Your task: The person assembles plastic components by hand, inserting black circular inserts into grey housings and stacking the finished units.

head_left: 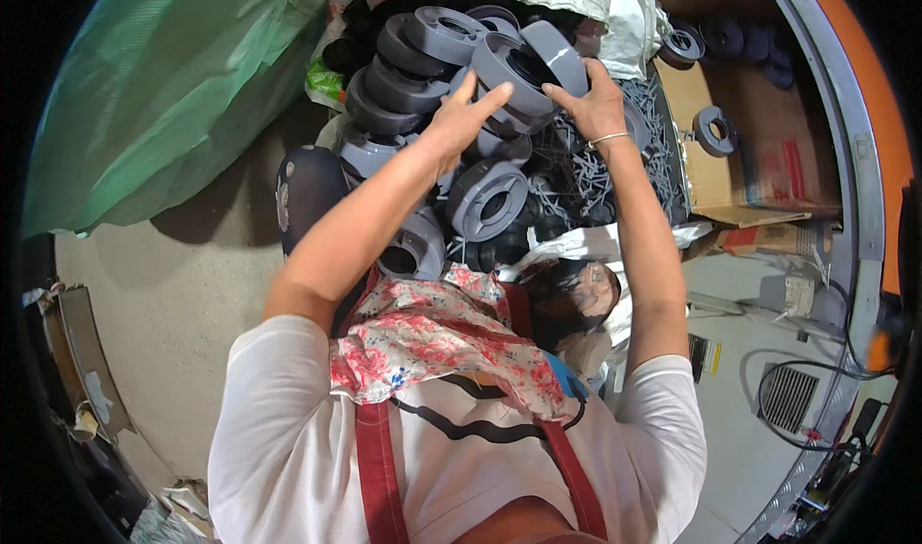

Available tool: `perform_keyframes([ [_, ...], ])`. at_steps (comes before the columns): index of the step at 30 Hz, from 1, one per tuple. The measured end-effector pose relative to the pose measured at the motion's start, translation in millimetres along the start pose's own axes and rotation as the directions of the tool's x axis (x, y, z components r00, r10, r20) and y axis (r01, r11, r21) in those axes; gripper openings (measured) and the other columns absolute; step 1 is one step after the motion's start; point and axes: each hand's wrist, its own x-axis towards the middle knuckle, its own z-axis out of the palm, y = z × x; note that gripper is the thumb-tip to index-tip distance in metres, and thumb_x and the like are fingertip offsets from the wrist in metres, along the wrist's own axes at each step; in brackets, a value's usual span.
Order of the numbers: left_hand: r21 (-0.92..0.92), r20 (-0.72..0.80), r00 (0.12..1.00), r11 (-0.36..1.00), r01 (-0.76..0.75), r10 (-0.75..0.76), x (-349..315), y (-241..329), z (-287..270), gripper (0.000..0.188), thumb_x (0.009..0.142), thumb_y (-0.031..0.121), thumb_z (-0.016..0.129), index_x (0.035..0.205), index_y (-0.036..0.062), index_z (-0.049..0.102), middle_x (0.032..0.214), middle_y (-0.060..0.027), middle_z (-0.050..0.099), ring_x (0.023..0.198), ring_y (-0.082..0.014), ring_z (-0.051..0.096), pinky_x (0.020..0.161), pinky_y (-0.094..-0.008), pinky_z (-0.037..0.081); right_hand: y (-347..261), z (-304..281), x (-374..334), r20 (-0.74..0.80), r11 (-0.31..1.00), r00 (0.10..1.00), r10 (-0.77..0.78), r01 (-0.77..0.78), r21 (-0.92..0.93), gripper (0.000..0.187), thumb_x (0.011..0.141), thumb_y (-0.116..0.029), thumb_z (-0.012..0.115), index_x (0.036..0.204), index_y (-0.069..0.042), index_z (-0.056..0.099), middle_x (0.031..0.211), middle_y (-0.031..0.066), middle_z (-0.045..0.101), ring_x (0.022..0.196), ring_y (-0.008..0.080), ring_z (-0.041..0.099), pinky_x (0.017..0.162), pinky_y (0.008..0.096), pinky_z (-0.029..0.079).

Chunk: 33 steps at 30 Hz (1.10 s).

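1. White short-sleeved shirt (279, 400) with red straps (380, 477), worn by the person, fills the lower part of the view; a floral apron (413, 338) bunches over the lap.
2. Both bare forearms reach up and away, toward a heap of grey plastic rings at top centre.
3. Left hand (453, 126): thumb and forefinger spread apart, against the near left side of a wide grey ring (492, 64) on top of the heap. Whether its grip bears any weight, I cannot tell.
4. Right hand (599, 112): its grip pinches a tilted grey ring (555, 52), thumb in front and fingers behind; this ring leans at the right of the wide one.
5. Around them, more rings (384, 112) are stacked to the left, and another ring (465, 205) stands tipped below.
6. Thin grey strips (663, 145) lie tangled to the right, beside an open cardboard box (764, 155).
7. Green sheeting (173, 93) hangs at upper left above a pale floor (192, 294).
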Motion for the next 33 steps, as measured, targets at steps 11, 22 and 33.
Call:
perform_keyframes([
  [11, -0.101, -0.334, 0.822, 0.884, 0.456, -0.462, 1.9, -45.4, 2.8, 0.074, 0.075, 0.036, 0.065, 0.128, -0.0082, 0.037, 0.133, -0.0260, 0.036, 0.122, -0.0342, 0.038, 0.100, -0.0436, 0.030, 28.7, -7.0, 37.1, 0.266, 0.997, 0.961, 0.077, -0.070, -0.036, 0.061, 0.061, -0.032, 0.079, 0.108, -0.001, 0.054, 0.100, 0.0171, 0.060, 0.093, 0.0302, 0.058, 0.082, 0.0351, 0.046],
  [22, 0.497, -0.379, 0.917, 0.810, 0.312, -0.122, 28.0, -77.9, 17.0, 0.078, 0.062, 0.035, 0.066, 0.126, -0.0015, 0.041, 0.140, -0.0216, 0.026, 0.129, -0.0355, 0.023, 0.104, -0.0416, 0.023, 47.4, -16.3, 59.2, 0.345, 0.998, 0.938, -0.012, 0.034, -0.057, 0.063, 0.063, -0.026, 0.078, 0.115, -0.003, 0.052, 0.102, 0.0186, 0.061, 0.095, 0.0302, 0.059, 0.083, 0.0352, 0.046],
  [33, -0.040, -0.255, 0.952, 0.985, 0.168, -0.172, 43.7, -96.7, 10.4, 0.056, 0.068, 0.029, 0.063, 0.117, 0.0020, 0.055, 0.135, -0.0186, 0.036, 0.118, -0.0298, 0.043, 0.096, -0.0328, 0.037, 92.6, -25.3, 41.6, 0.332, 0.996, 0.940, 0.078, -0.090, 0.020, 0.060, 0.063, -0.021, 0.077, 0.114, -0.002, 0.053, 0.103, 0.0169, 0.062, 0.094, 0.0285, 0.059, 0.083, 0.0340, 0.046],
])
